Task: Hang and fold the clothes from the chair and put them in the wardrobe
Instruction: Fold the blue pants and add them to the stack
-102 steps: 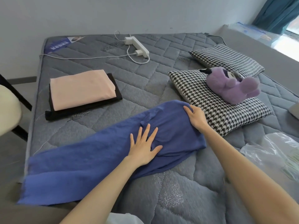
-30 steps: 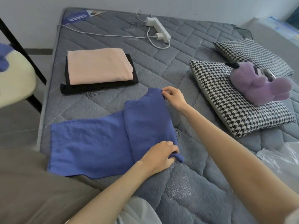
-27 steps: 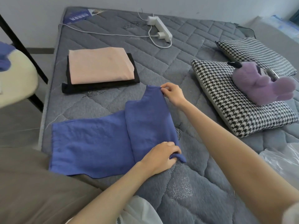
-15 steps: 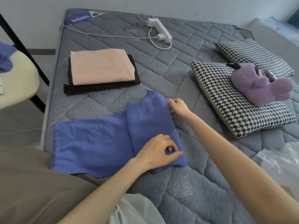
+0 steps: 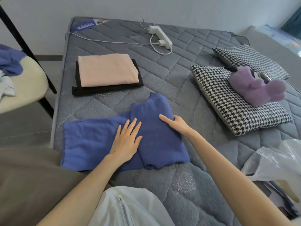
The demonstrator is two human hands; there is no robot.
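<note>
A blue garment [image 5: 91, 141] lies partly folded on the grey mattress [image 5: 179, 82], its right part doubled over to the left. My left hand [image 5: 127, 141] presses flat on it, fingers straight, across the fold's edge. My right hand [image 5: 176, 123] rests on the folded part's right side, fingers stretched out over the cloth. Behind, a folded pink garment [image 5: 107, 69] lies on a folded black one [image 5: 105, 89]. At the left stands a cream chair [image 5: 24, 88] with blue and white clothes [image 5: 9, 62] on its seat.
Two houndstooth pillows [image 5: 236, 108] lie at the right, a purple plush toy [image 5: 254, 85] on the nearer one. A white power strip [image 5: 160, 36] with its cable sits at the mattress's far end. A clear plastic bag [image 5: 276, 162] lies at the right edge.
Both hands let go of the folded part's corners and moved onto the cloth; the left hand now lies flat across the fold, the right one on the folded part.
</note>
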